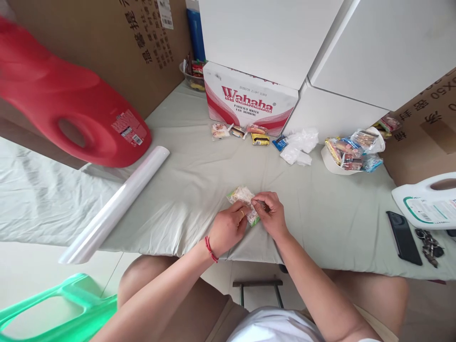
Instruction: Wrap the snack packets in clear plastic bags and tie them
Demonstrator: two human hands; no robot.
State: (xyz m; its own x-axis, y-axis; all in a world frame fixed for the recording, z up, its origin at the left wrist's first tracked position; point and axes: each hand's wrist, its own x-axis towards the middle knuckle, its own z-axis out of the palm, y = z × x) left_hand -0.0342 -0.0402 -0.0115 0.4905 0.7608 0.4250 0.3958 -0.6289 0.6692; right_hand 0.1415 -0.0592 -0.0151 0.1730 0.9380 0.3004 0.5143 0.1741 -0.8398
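A small snack packet in clear wrapping with green ends lies near the front edge of the cloth-covered surface. Bent over its lower left side is my left hand, its fingers closed on the wrapping; a ring and a red string bracelet show on it. My right hand pinches the packet's right side between thumb and fingers. The two hands nearly meet at the fingertips, and they hide part of the packet.
A plastic film roll and a red jug are at left. Wrapped snacks and crumpled plastic lie before the Wahaha box. At right are a snack-filled bowl, a phone, keys and a white bottle.
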